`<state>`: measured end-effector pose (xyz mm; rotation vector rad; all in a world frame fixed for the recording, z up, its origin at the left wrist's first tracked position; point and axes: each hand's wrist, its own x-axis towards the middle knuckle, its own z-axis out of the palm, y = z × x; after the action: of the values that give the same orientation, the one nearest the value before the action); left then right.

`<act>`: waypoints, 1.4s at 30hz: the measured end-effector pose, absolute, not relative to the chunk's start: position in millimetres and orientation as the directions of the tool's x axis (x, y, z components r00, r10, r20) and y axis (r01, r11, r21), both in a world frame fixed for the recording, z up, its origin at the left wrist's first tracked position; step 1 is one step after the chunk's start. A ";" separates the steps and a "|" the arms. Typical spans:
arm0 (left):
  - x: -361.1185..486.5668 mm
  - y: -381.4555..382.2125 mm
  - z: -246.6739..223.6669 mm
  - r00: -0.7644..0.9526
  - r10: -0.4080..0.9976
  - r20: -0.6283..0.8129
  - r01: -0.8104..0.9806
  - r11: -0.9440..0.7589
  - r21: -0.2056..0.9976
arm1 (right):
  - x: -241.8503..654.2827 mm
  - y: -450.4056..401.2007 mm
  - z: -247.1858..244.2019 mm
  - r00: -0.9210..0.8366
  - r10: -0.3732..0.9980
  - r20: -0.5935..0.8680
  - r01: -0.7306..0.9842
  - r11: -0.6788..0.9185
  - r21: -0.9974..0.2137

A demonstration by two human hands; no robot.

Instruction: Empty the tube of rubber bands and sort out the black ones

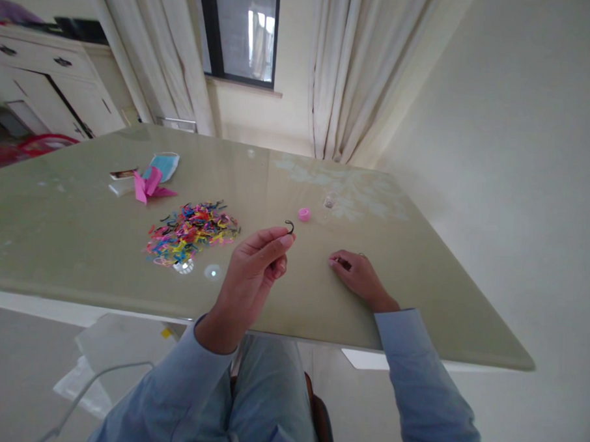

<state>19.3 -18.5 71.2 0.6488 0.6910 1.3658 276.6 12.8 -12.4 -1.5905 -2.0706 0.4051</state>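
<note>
My left hand (258, 271) is raised over the near part of the table, thumb and forefinger pinched on a small black elastic band (290, 226). The band curls up above the fingertips. My right hand (358, 272) rests on the tabletop further right, its fingers curled in. Something dark shows between those fingers, too small to make out. Left of my left hand lies a loose heap of small colourful elastic bands (191, 231). A little pink ring-shaped roll (304, 214) sits just beyond my left fingertips.
On the glossy green table (281, 311) lie a blue face mask (165, 166), folded pink paper (151, 185) and a small clear piece (329, 201). A wall (516, 191) stands along the right. Curtains (340, 73) hang behind, and a white cabinet (51, 80) is at the far left.
</note>
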 end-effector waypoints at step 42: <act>95.2 73.9 -10.0 0.719 0.657 0.225 0.426 -0.673 0.605 | 266.9 -12.6 11.7 -0.599 0.791 -0.124 0.157 -0.035 -0.987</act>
<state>95.2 73.9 -10.0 2.3983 0.8232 0.5880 266.9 -12.6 11.7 -0.9969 -1.7520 1.6792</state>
